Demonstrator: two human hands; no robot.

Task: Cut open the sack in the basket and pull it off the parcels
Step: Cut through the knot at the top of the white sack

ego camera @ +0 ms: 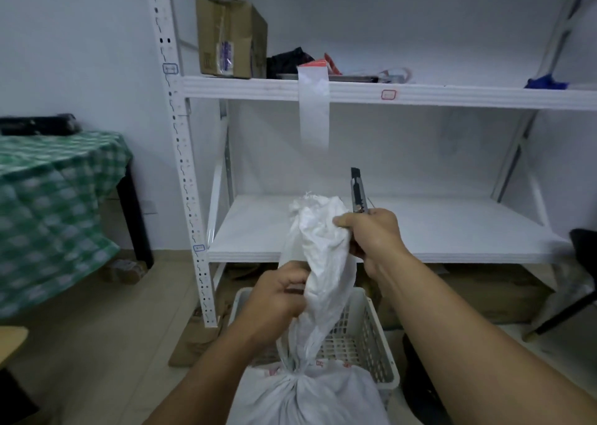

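The sack (310, 389) sits in the basket (371, 337) at 6 o'clock, tied and uncut, parcels hidden. Left hand (274, 298) has its grip closed on the neck; right hand (371, 234), at 1 o'clock, holds neck top and knife (358, 192). Everything remains.

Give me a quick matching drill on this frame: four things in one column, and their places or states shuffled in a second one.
Things:
1. sack
2. utility knife
3. cardboard box
4. basket

Places or states:
A. on the upper shelf
B. on the floor, holding the sack
C. tied at the neck, gripped by both hands
D. blade pointing up in the right hand

Pairs: 1-C, 2-D, 3-A, 4-B
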